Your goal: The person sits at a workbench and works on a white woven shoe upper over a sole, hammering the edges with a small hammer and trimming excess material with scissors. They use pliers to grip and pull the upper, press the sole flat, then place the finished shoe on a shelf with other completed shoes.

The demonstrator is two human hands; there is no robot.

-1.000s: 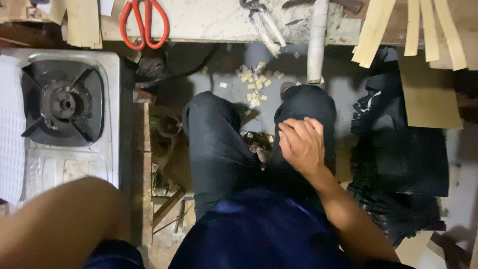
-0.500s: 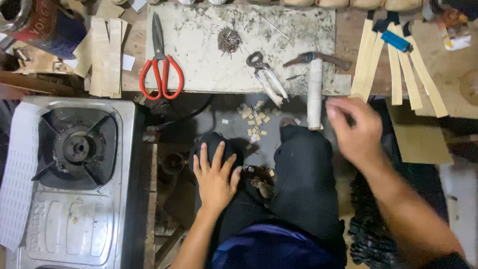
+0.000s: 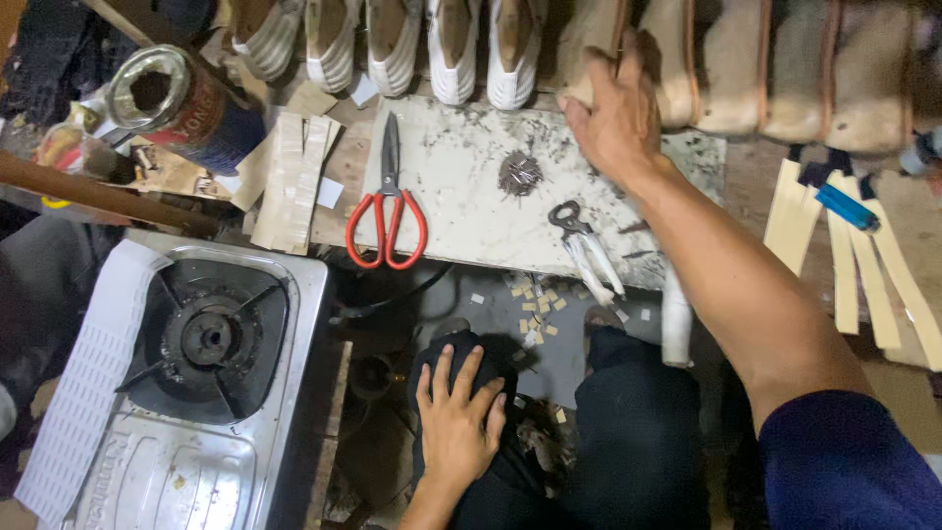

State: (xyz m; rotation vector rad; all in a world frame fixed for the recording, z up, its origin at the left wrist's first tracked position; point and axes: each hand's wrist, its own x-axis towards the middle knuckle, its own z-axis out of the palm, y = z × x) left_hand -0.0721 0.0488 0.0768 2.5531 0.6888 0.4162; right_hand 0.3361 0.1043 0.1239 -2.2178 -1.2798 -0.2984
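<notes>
Cluttered desk with a pale stone slab (image 3: 461, 211) and a row of shoe lasts along its far edge.

From the left: a gas stove (image 3: 211, 339), an open tin (image 3: 182, 103), red-handled scissors (image 3: 388, 201) with blades pointing to the far edge, a nail heap (image 3: 518, 174) and pincers (image 3: 581, 245). Left hand (image 3: 456, 422) lies flat and released on the knee. Right hand (image 3: 613, 113) has its grip closed on a tan shoe last (image 3: 599, 44), long axis running away from the person.

The stove (image 3: 206, 393) is dull, smudged steel. The scissors (image 3: 389, 211) have glossy red handles (plastic, apparently) on a rough, scratched slab (image 3: 461, 211).
</notes>
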